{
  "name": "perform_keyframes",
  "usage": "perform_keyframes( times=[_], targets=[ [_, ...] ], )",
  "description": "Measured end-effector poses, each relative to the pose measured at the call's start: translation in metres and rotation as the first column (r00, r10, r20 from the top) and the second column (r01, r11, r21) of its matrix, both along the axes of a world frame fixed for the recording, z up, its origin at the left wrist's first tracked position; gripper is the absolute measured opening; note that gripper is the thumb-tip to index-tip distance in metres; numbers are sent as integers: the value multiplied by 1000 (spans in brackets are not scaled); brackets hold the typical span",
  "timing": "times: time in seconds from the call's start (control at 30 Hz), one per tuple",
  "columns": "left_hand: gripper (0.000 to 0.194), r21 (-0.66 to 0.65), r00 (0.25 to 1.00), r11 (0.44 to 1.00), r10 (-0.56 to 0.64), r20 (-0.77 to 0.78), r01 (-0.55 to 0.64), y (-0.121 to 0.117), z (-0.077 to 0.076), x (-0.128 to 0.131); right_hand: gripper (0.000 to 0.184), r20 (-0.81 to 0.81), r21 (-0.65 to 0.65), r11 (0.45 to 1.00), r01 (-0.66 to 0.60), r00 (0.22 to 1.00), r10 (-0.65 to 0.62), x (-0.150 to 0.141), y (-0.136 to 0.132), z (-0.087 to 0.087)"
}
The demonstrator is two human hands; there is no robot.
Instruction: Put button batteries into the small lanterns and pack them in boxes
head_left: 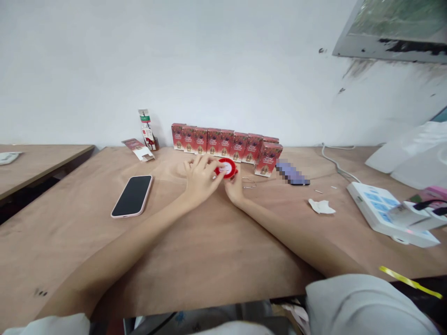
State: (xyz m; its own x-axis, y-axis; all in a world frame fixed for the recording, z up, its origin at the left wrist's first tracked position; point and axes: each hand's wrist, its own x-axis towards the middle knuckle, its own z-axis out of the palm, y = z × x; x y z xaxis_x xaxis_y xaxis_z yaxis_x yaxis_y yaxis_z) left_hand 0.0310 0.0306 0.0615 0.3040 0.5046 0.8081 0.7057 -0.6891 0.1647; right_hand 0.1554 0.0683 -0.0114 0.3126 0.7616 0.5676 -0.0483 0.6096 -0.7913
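A small round red object with a white face (227, 168) is held up just above the table, in front of a row of red boxes; its exact kind is too small to tell. My left hand (200, 177) has its fingertips closed at its left edge, the thumb on the white face. From below and the right, my right hand (234, 188) grips its lower edge, with part of the fingers hidden behind it. Several red printed boxes (224, 142) stand upright close behind my hands. Thin metal wire pieces (249, 183) lie right of my right hand.
Left stand a pink-edged phone (132, 196), an opened red box (138, 150) and a small bottle (148, 135). Right lie a purple phone (292, 173), crumpled white paper (321, 206) and a white power strip (387, 211) with plugs and a cable. A white wall closes the back.
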Motion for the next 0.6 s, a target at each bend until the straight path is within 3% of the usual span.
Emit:
perform_keyframes(
  times=[0.07,0.1,0.17,0.23,0.3,0.43,0.6],
  targets=[
    [29,-201,984,977,-42,171,77,3,5,1,28,0,14,1000,4,1000,-4,0,0,0],
    [35,-310,964,935,-92,250,170,5,7,0,27,5,24,1000,13,1000,-13,0,-1,0],
    [35,-482,903,790,-201,380,379,11,10,-2,26,27,40,999,33,999,-34,0,-1,1],
    [29,-566,851,656,-246,464,499,16,10,-5,28,55,45,998,46,997,-48,1,-2,0],
    [27,-581,823,611,-227,521,537,19,8,-6,29,77,49,997,52,996,-55,2,-2,0],
    [27,-547,810,641,-213,547,538,21,2,-3,31,54,45,998,48,997,-51,2,1,-1],
    [23,-416,876,802,-256,408,428,17,5,-4,39,14,-21,1000,7,1000,-6,0,6,-3]
  ],
)
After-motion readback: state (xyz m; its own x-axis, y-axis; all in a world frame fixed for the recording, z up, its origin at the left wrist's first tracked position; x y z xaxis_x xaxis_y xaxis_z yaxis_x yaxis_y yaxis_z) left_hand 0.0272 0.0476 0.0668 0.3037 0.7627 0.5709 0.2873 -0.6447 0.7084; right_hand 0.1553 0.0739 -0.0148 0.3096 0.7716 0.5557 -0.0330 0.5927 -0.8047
